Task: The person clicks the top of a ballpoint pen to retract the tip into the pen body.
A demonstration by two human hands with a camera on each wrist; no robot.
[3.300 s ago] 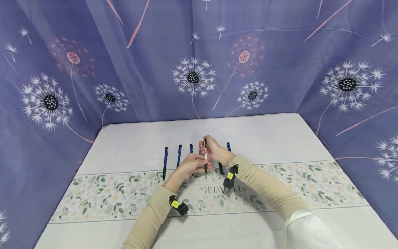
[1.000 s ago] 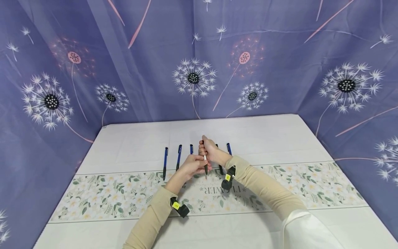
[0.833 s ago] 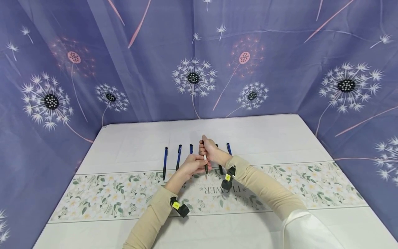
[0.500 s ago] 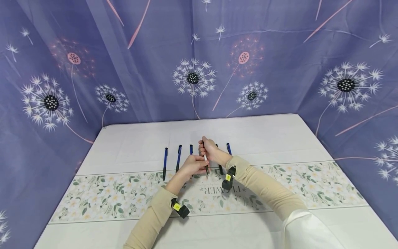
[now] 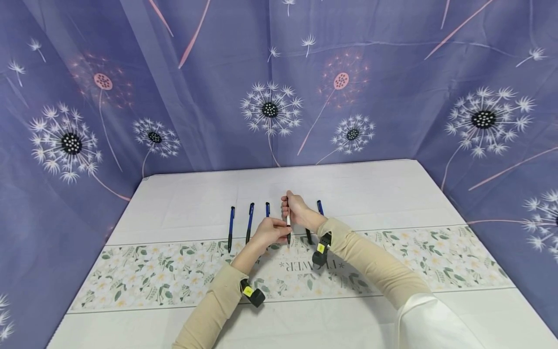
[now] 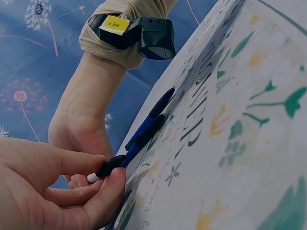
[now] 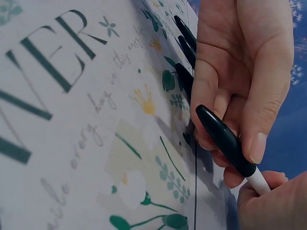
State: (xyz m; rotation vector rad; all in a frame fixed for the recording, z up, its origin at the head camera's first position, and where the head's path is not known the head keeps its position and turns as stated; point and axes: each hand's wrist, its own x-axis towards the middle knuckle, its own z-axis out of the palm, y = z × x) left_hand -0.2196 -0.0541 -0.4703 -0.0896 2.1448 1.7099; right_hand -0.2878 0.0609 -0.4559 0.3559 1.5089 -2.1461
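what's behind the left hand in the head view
A blue pen: its top end shows past the left hand, but much of its length is covered.

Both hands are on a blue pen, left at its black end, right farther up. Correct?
The pen is white, not blue, past its black end, as the right wrist view shows. The left hand does hold that end, the right hand farther up.

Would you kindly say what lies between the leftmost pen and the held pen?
In the head view: two blue pens, and the left hand partly over one.
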